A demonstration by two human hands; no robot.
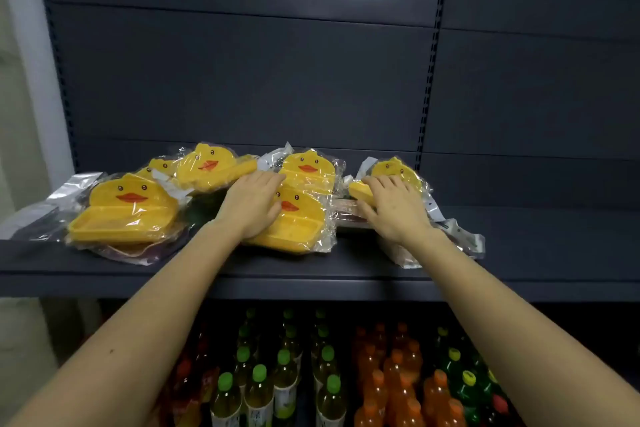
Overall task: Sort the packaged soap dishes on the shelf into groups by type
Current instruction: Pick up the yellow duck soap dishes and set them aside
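Several yellow duck-faced soap dishes in clear wrap lie on a dark shelf (311, 274). A big one (124, 211) lies at the left, with others (211, 166) piled behind it. My left hand (252, 204) rests flat, fingers apart, on the middle duck dish (298, 229); another duck dish (308, 166) lies just behind that one. My right hand (391, 208) lies flat over a smaller duck dish (391, 168) at the right and on packets of a darker, brownish kind (349, 215) under it. Neither hand visibly grips anything.
Dark packets show beneath the left pile (138, 251). A crinkled clear bag (464, 239) lies right of my right hand. The shelf's right part is bare. Below stand rows of drink bottles, green-capped (284, 388) and orange (398, 392). A slotted upright (429, 80) divides the back panel.
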